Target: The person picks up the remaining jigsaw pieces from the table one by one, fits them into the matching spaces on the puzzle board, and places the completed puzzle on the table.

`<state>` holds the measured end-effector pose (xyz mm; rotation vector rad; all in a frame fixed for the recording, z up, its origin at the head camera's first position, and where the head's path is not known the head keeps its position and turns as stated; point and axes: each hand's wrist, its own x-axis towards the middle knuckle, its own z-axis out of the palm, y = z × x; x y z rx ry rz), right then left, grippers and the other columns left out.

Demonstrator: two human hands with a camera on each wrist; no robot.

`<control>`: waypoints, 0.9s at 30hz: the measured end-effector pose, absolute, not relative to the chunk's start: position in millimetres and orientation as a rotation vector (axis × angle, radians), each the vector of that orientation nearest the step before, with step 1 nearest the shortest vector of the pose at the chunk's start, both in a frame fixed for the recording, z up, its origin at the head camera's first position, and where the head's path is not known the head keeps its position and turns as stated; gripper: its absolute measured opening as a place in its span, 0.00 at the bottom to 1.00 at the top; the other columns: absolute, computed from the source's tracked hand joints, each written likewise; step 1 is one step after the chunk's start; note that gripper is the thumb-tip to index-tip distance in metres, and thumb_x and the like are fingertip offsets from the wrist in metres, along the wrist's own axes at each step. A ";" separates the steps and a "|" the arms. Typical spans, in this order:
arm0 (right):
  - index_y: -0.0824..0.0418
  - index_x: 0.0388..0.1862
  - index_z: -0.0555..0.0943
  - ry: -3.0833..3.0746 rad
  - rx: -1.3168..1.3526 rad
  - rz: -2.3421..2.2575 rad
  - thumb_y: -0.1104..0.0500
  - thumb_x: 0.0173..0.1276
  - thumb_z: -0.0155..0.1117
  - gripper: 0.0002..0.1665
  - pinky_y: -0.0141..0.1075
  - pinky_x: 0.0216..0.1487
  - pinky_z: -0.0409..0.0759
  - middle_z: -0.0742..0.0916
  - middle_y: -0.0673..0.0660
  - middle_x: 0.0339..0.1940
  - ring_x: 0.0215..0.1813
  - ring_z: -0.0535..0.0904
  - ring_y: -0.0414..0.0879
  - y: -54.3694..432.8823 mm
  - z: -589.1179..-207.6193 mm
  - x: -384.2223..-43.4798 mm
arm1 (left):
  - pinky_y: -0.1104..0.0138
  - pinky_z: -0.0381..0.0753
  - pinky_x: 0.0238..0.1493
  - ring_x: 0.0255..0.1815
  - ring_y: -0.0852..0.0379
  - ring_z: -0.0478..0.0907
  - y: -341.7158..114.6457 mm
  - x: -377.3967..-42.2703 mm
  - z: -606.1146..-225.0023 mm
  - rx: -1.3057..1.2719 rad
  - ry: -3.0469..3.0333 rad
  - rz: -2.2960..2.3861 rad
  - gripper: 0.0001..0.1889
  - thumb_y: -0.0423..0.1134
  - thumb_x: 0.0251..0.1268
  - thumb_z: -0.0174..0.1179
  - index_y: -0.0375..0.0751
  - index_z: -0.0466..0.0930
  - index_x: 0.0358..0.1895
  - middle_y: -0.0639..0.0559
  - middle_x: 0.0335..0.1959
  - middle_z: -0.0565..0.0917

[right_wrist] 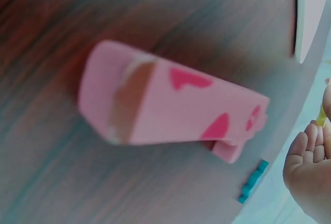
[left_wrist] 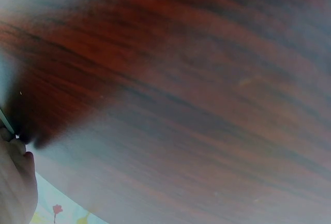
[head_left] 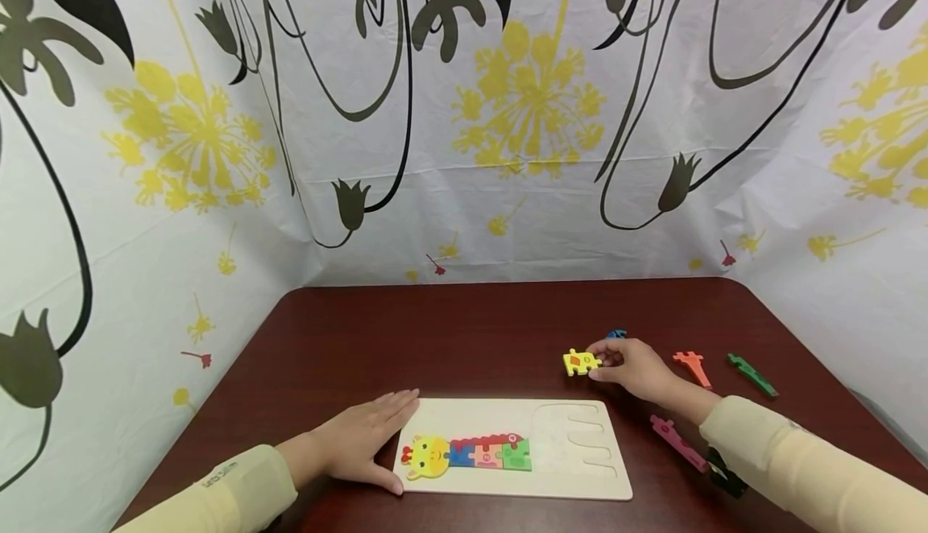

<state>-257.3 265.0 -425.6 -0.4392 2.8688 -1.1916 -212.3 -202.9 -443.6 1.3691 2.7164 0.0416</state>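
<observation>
A pale wooden puzzle board (head_left: 565, 477) lies near the table's front, with a yellow giraffe head (head_left: 426, 457), a red mane strip (head_left: 489, 441) and blue, pink and green pieces fitted in a row. Leg-shaped recesses show at its right end. My left hand (head_left: 366, 440) rests on the board's left edge, fingers straight and thumb at the lower corner. Beyond the board's far right corner, my right hand (head_left: 634, 368) pinches a yellow puzzle piece (head_left: 581, 362) above the table. A blue piece (head_left: 616, 334) lies just behind that hand, partly hidden.
To the right lie an orange leg piece (head_left: 693, 368) and a green leg piece (head_left: 752, 375). A pink leg piece (right_wrist: 191, 102) lies below the right forearm, beside a dark object (head_left: 725, 477) partly covered by the sleeve. Patterned cloth (head_left: 507, 227) hangs around the dark wooden table (head_left: 435, 332).
</observation>
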 end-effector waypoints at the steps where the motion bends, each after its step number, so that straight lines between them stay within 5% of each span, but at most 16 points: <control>1: 0.65 0.51 0.82 2.871 -0.455 -1.188 0.59 0.62 0.72 0.20 0.36 0.37 0.78 0.81 0.53 0.38 0.40 0.74 0.48 264.8 -425.0 -257.7 | 0.54 0.58 0.70 0.76 0.48 0.50 -202.9 -212.5 -443.7 1.366 2.716 0.041 0.59 0.80 0.54 0.45 0.36 0.48 0.77 0.43 0.77 0.51; 27: 0.64 0.52 0.81 2.575 -0.862 -1.245 0.65 0.63 0.69 0.18 0.33 0.37 0.80 0.81 0.54 0.39 0.40 0.75 0.46 246.6 -412.6 -248.5 | 0.54 0.57 0.71 0.77 0.49 0.49 -204.5 -212.6 -443.4 1.345 2.712 0.044 0.59 0.81 0.53 0.44 0.37 0.47 0.77 0.44 0.78 0.50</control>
